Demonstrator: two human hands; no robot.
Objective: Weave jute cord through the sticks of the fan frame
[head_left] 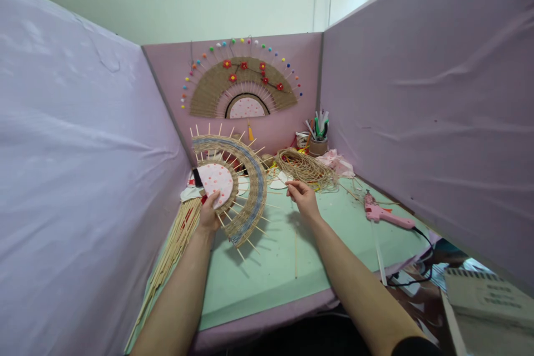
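Observation:
My left hand [208, 212] grips the pink dotted centre of a half-woven fan [244, 178], held upright above the green table [267, 267]. The fan has wooden spokes and bands of tan and blue-grey twine. My right hand [301, 196] hovers just right of the fan, fingers pinched together on a thin strand of twine that I can barely make out. A loose coil of tan twine [306, 167] lies behind that hand.
A finished fan [244, 89] with red flowers and coloured pins hangs on the back wall. Bundled sticks [173, 250] lie at the left edge. A pink glue gun [384, 214] with a black cord rests at the right. A cup of scissors [318, 142] stands at the back. Purple partitions enclose the table.

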